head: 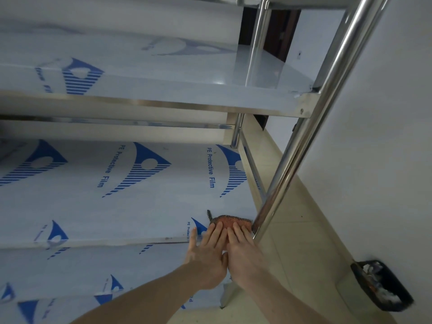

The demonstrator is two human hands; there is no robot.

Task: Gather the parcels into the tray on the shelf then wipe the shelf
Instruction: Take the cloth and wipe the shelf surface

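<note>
A steel shelf (117,202) covered in white film with blue logos fills the view. Near its right front corner lies an orange-brown cloth (230,221) with a dark patterned edge. My left hand (208,251) and my right hand (240,249) lie side by side, fingers straight, pressing flat on the near part of the cloth. Most of the cloth is hidden under my fingers. No parcels and no tray are in view.
A higher shelf (163,90) hangs over the back of this one. A shiny steel post (311,127) rises just right of the cloth. Right of the rack are a tiled floor (304,230), a white wall and a black bin (381,286) with rubbish.
</note>
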